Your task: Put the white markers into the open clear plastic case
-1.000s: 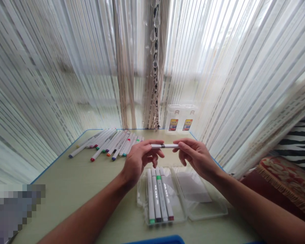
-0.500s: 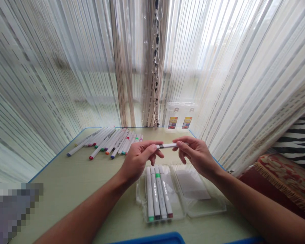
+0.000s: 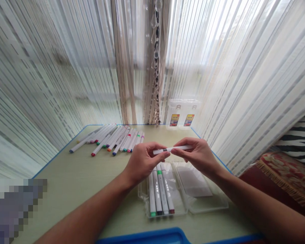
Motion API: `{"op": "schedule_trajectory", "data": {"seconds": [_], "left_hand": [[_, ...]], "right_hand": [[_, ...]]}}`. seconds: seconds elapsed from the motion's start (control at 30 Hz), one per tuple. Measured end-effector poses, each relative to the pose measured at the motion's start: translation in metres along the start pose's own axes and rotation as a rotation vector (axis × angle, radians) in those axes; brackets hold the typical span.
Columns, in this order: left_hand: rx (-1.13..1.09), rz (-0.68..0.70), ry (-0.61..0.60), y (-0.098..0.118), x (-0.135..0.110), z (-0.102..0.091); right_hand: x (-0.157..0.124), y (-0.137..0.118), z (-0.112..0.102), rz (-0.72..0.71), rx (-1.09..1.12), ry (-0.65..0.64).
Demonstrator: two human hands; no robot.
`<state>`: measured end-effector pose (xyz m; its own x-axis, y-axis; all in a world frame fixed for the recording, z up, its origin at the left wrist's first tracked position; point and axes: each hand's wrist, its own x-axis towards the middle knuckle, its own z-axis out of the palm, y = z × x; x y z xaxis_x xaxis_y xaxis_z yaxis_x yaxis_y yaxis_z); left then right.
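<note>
A white marker with a dark band lies level between my two hands, above an open clear plastic case. My left hand is closed round its left end, thumb beneath and fingers above. Further right, my right hand pinches the barrel between thumb and fingers, and the right end rests against those fingers. Below, the case's left half holds several white markers side by side, their lower ends green, dark, pale and dark red. My left hand partly covers their upper ends. A white sheet lies in the case's other half.
Several loose markers with coloured ends lie at the table's back left. Two clear cases with labels stand at the back edge, before a string curtain. A blue-edged object is at the near edge. A patterned fringed seat stands right.
My hands have come closer together. My right hand has shifted left along the marker, and my left fingers have curled in more around its left end. The view has shifted slightly.
</note>
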<state>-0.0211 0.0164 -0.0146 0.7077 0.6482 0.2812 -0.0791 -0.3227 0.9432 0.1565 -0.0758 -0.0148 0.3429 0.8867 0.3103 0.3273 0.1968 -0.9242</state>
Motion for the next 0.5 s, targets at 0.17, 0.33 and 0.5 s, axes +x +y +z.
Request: {"op": "schedule_trajectory", "data": {"seconds": [0.17, 0.33, 0.5], "left_hand": [[0.056, -0.001, -0.022, 0.0007, -0.0008, -0.0004], [0.107, 0.024, -0.072, 0.0028, -0.0026, 0.0008], [0.107, 0.036, -0.068, 0.0004, -0.0010, 0.0000]], "right_hand": [[-0.0010, -0.0005, 0.0014, -0.009, -0.049, -0.019], [0.0000, 0.0000, -0.0002, -0.013, -0.093, -0.013], [0.0012, 0.0007, -0.0001, 0.021, -0.004, 0.008]]}}
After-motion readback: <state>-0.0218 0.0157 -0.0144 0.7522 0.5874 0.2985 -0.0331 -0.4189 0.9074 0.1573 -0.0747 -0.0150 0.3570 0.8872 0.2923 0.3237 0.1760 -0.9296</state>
